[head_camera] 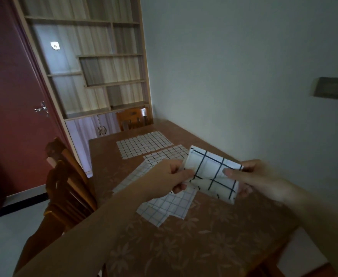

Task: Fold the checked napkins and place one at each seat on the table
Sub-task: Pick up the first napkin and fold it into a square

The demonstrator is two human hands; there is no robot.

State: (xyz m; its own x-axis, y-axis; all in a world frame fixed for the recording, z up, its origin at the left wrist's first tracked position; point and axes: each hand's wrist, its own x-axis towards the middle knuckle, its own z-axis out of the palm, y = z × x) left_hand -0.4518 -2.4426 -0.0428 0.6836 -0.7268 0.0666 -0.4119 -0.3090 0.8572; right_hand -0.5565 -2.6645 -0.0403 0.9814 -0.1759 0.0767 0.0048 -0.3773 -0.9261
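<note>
You are folding a checked napkin (214, 172), pinching its ends in your left hand (170, 174) and right hand (258, 176) above the table (204, 246), and a seat placement is likely coming next.

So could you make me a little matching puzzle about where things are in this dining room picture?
Things:
1. folded napkin
2. flat napkin
3. chair
4. door

Places:
A. far end of the table
B. held up between left hand and right hand
C. left of the shelves
D. lying on the table's far part

Pairs: 1-B, 2-D, 3-A, 4-C
</note>
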